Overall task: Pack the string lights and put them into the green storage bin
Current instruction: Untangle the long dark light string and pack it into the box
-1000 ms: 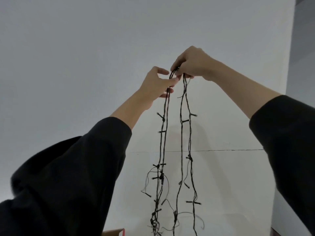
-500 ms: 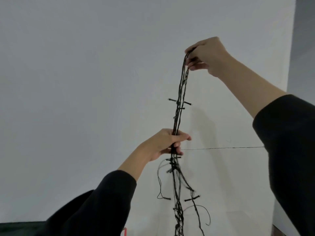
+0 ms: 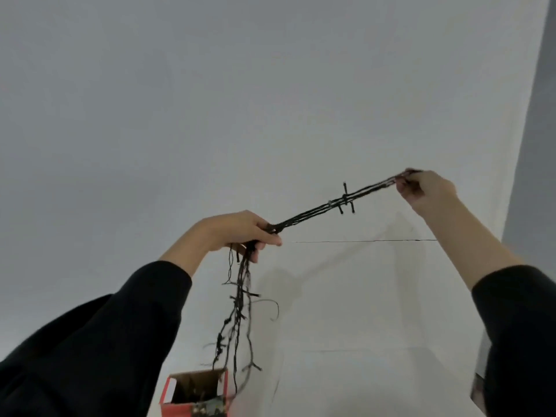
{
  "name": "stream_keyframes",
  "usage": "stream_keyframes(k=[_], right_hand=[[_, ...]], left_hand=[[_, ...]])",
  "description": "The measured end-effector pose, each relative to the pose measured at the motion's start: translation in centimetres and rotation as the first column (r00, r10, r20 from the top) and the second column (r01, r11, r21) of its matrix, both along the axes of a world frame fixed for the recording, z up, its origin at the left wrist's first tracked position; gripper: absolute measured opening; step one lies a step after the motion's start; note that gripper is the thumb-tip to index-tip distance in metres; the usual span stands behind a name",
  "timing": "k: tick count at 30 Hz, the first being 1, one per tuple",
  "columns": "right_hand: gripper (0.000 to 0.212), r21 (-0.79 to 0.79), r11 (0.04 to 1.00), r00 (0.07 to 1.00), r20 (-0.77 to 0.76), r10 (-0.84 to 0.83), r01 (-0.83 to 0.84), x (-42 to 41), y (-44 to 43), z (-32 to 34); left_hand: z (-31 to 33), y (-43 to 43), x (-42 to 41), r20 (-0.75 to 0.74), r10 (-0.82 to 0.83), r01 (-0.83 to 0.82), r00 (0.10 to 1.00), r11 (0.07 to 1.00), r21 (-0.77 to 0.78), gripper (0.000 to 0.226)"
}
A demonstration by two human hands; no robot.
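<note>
The string lights (image 3: pixel 313 212) between the left hand (image 3: pixel 237 231) and right hand (image 3: pixel 427 191) look like matt black wire. The sleeves (image 3: pixel 105 341) are matt black cloth. Below the left hand, a box (image 3: pixel 195 383) shows dull brown cardboard inside.

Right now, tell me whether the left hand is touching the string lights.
Touching. The head view shows the left hand gripping the bundled string lights, which stretch up to the right hand pinching their far end.

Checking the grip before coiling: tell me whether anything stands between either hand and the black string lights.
Nothing visible does. The left hand grips the black string lights mid-bundle; the right hand pinches their far end. Loose strands hang down toward an open red cardboard box.
</note>
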State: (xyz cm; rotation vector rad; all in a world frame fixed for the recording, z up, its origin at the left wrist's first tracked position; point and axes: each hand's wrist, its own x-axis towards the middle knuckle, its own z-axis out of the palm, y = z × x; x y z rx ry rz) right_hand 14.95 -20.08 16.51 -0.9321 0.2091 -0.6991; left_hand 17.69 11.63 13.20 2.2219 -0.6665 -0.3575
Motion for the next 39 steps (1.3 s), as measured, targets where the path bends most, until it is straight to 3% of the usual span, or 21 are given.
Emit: stream_keyframes(k=[5,8,12,16,18,21,23,24,26,27,28,31,33,36,39], right_hand=[[0.031,0.149,0.989,0.997,-0.073,0.027,-0.016,0.7,-0.7,-7.6],[0.031,0.23,0.973,0.989,-0.133,0.064,-0.032,1.3,-0.2,-12.6],[0.028,0.342,0.936,0.96,-0.227,0.166,-0.081,1.9,1.3,-19.1],[0.029,0.47,0.864,0.917,-0.234,0.322,-0.183,1.5,4.4,-24.2],[0.03,0.462,0.852,0.881,-0.26,0.395,-0.246,0.5,6.4,-25.8],[0.025,0.336,0.838,0.766,-0.354,0.536,-0.431,-0.9,9.1,-27.7],[0.016,0.16,0.781,0.641,-0.485,0.595,-0.604,-1.8,10.1,-28.3],[0.018,0.039,0.707,0.565,-0.571,0.596,-0.706,-2.2,10.5,-28.1],[0.045,-0.184,0.479,0.454,-0.708,0.541,-0.858,-2.6,10.7,-27.0],[0.057,-0.26,0.419,0.465,-0.716,0.52,-0.87,-2.6,10.7,-26.0],[0.064,-0.323,0.425,0.521,-0.673,0.526,-0.846,-2.7,10.9,-24.5],[0.078,-0.333,0.634,0.716,-0.314,0.624,-0.698,-2.5,11.7,-20.2],[0.099,-0.378,0.642,0.733,-0.179,0.656,-0.666,-2.5,12.7,-17.6],[0.107,-0.476,0.572,0.708,-0.172,0.685,-0.668,-2.9,15.3,-15.2],[0.096,-0.624,0.567,0.806,-0.183,0.563,-0.538,-2.6,18.1,-15.0]], left_hand=[[1.1,0.8,0.2,0.053,0.016,-0.027,0.998,0.979,0.202,0.008],[1.3,1.4,0.4,0.059,0.029,-0.043,0.998,0.968,0.247,0.007],[1.5,2.1,0.7,0.034,0.045,-0.049,0.998,0.989,0.14,0.022],[2.8,2.3,0.4,0.006,0.046,-0.045,0.999,0.996,-0.081,0.023],[3.4,2.5,0.2,0.001,0.037,-0.037,0.999,0.991,-0.129,0.022],[3.8,1.8,-0.4,0.052,0.049,-0.04,0.997,0.984,-0.174,0.021],[4.0,0.9,-1.0,0.09,0.057,-0.038,0.994,0.98,-0.197,0.019],[4.2,0.5,-1.3,0.106,0.06,-0.037,0.993,0.979,-0.202,0.019],[4.4,-0.3,-1.8,0.132,0.068,-0.041,0.989,0.979,-0.199,0.018],[4.6,-0.6,-2.1,0.142,0.071,-0.043,0.987,0.98,-0.195,0.017],[4.6,-0.9,-2.3,0.149,0.075,-0.045,0.986,0.98,-0.192,0.017],[4.6,-1.7,-2.7,0.157,0.085,-0.053,0.984,0.979,-0.195,0.016],[4.3,-2.2,-2.9,0.159,0.085,-0.053,0.984,0.979,-0.196,0.015],[3.8,-2.8,-3.2,0.15,0.079,-0.046,0.985,0.976,-0.211,0.018],[3.5,-3.2,-3.5,0.127,0.061,-0.028,0.99,0.968,-0.248,0.018]])
